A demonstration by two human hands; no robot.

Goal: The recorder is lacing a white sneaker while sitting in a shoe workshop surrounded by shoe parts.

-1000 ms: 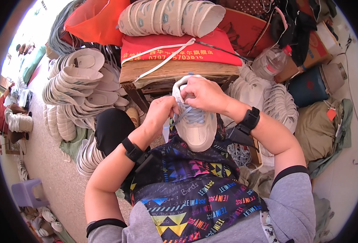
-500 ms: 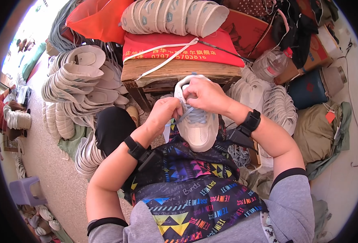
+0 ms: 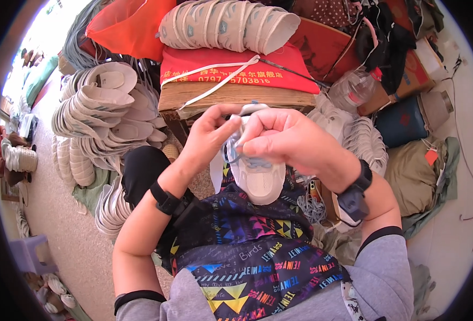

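A pale beige sneaker (image 3: 264, 186) rests on my aproned lap, toe toward me, its heel end close to the wooden stool. A light blue-grey shoelace (image 3: 256, 162) crosses its front, with a loose length at its left side. My left hand (image 3: 208, 131) grips the upper left side of the sneaker, thumb in front and fingers behind. My right hand (image 3: 295, 140) is closed in a pinch on the shoelace above the laced part. It hides much of the shoe's opening.
On the wooden stool (image 3: 236, 97) lie a red cloth bag (image 3: 295, 67), a white strap and a row of nested shoe uppers (image 3: 220, 24). More stacked uppers (image 3: 94, 107) stand at the left. At the right are a clear plastic bottle (image 3: 354, 88) and a bundle of laces (image 3: 314, 206).
My right hand has lifted toward me and left, pinching the shoelace. My left hand has shifted up along the sneaker's left side, with its thumb raised.
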